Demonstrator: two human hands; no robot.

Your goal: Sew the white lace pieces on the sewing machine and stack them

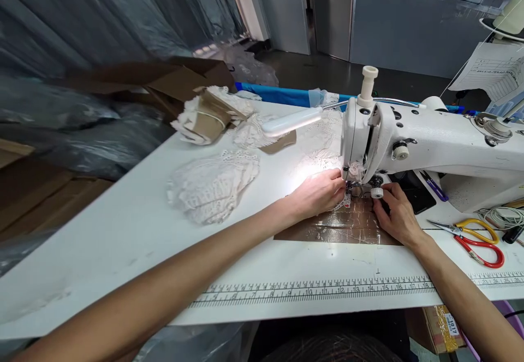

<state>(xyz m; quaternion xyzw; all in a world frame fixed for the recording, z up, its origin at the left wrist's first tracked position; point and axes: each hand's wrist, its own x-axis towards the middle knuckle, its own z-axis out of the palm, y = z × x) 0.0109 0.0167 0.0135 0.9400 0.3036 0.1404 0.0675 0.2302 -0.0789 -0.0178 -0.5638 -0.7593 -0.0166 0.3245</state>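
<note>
Beneath the head of the white sewing machine, a scrap of white lace shows partly; call that spot the dial's centre, twelve pointing away from the person. At nine o'clock the left hand bends its fingers close together beside the lace; from where I stand, I can't tell whether they pinch it. At four, the right hand has thumb and forefinger slightly parted near a white knob, their hold unclear. Brown sheeting lies at six. Farther out, a lace heap sits at nine, scissors between three and four.
</note>
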